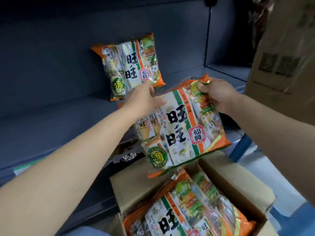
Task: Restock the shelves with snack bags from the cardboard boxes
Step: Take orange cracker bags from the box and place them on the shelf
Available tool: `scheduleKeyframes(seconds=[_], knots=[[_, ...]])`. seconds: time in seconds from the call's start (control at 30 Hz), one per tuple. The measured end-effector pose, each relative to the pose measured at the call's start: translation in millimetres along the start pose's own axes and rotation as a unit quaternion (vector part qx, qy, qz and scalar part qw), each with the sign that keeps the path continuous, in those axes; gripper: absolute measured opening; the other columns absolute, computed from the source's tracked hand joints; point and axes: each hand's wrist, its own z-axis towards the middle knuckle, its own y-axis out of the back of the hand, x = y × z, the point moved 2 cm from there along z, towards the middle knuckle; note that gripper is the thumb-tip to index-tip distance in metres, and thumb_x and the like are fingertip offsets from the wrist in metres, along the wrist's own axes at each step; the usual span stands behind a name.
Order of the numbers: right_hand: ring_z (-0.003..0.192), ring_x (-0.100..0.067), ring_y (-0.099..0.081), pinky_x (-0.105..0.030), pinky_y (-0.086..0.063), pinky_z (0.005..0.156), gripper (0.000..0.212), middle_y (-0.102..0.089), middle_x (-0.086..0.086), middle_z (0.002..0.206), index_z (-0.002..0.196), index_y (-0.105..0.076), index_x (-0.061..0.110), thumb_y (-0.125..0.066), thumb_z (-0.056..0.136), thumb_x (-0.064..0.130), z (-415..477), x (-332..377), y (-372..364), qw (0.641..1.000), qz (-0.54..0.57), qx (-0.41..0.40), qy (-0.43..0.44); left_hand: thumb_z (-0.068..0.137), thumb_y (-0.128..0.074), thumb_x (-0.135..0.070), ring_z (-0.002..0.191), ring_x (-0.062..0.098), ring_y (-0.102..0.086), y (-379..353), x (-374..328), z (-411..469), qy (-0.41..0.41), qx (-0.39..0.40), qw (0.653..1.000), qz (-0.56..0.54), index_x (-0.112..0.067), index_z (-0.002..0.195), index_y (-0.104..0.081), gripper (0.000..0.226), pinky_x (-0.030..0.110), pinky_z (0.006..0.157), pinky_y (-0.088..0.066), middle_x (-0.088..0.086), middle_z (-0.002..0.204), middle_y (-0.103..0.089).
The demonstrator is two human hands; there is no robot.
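Observation:
An orange, white and green snack bag [180, 128] hangs above the open cardboard box [238, 178]. My right hand [219, 94] grips its top right corner. My left hand [144, 97] reaches forward with straight fingers and touches the bag's top left edge. A second identical snack bag [131, 65] stands upright on the dark shelf [51, 120], leaning against the back wall just beyond my left hand. More of the same bags [187, 210] lie inside the box below.
A large closed cardboard box [283, 62] stands at the right, beside the shelf's upright divider [208, 34]. A green-edged packet [27, 167] shows at the lower left, under the shelf edge. Dark packets [126, 155] lie behind the open box.

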Motion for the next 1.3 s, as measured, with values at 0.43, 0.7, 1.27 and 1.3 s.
scheduleKeyframes(seconds=[0.43,0.7,1.27,1.3], knots=[[0.095,-0.028,-0.07,-0.048,-0.057,0.083,0.008,-0.07,-0.01,0.099,0.088,-0.058,0.018,-0.054,0.095,0.019,63.9,81.2,-74.9,0.987,0.117,-0.047,0.099,0.077,-0.072,0.0,0.089,0.025,-0.067,29.9,86.5,72.4,0.189,-0.014,0.814,-0.549,-0.01,0.122,-0.058,0.048,0.038,0.078,-0.054,0.009,0.105,-0.07],[0.097,-0.019,-0.054,-0.03,-0.043,0.069,0.058,-0.054,-0.001,0.115,0.136,-0.033,0.02,-0.063,0.087,0.025,86.5,40.1,-116.7,0.992,-0.119,-0.005,0.052,0.076,-0.077,-0.007,0.102,0.026,-0.065,17.4,133.3,123.0,0.178,-0.1,0.826,-0.525,-0.019,0.129,-0.049,0.06,0.047,0.092,-0.052,0.006,0.118,-0.065],[0.089,-0.016,-0.054,-0.025,-0.043,0.066,0.056,-0.059,0.0,0.117,0.136,-0.041,0.017,-0.065,0.086,0.017,87.0,-8.9,-126.0,0.972,-0.215,0.022,0.09,0.084,-0.069,-0.013,0.124,0.03,-0.045,17.2,152.7,114.9,0.211,-0.141,0.949,-0.186,-0.012,0.137,-0.031,0.065,0.036,0.094,-0.043,0.013,0.139,-0.036],[0.091,-0.016,-0.053,-0.025,-0.042,0.071,0.053,-0.057,0.0,0.115,0.136,-0.043,0.015,-0.063,0.088,0.017,78.7,-9.8,-120.9,0.97,-0.221,0.019,0.098,0.085,-0.066,-0.013,0.122,0.03,-0.046,17.3,145.0,106.2,0.209,-0.155,0.95,-0.172,-0.011,0.134,-0.036,0.057,0.035,0.091,-0.044,0.013,0.137,-0.036]])
